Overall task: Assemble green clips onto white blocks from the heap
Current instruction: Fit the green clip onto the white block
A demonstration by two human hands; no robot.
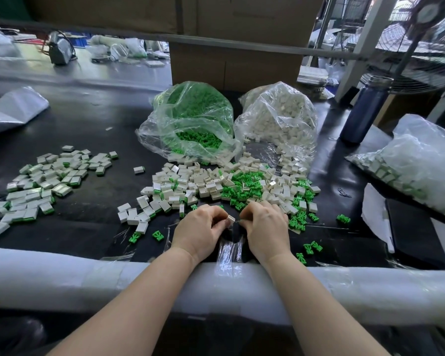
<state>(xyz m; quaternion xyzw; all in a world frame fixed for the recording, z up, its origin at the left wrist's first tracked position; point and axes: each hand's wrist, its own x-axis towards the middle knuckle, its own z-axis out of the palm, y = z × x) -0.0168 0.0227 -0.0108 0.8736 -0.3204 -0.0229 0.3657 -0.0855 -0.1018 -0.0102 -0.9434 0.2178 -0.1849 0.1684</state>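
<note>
Hands together: left hand [202, 228] pinching white block [231, 218], right hand [263, 227] curled, contents hidden, near padded table edge [62, 273].

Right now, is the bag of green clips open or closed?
Open. The bag of green clips lies on its side with its mouth gaping toward the heap, clips showing loose inside the opening.

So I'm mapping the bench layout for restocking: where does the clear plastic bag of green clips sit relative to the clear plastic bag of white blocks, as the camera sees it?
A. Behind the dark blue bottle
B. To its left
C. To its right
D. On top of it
B: the clear plastic bag of green clips lies left of the clear plastic bag of white blocks, side by side on the black table.
</note>
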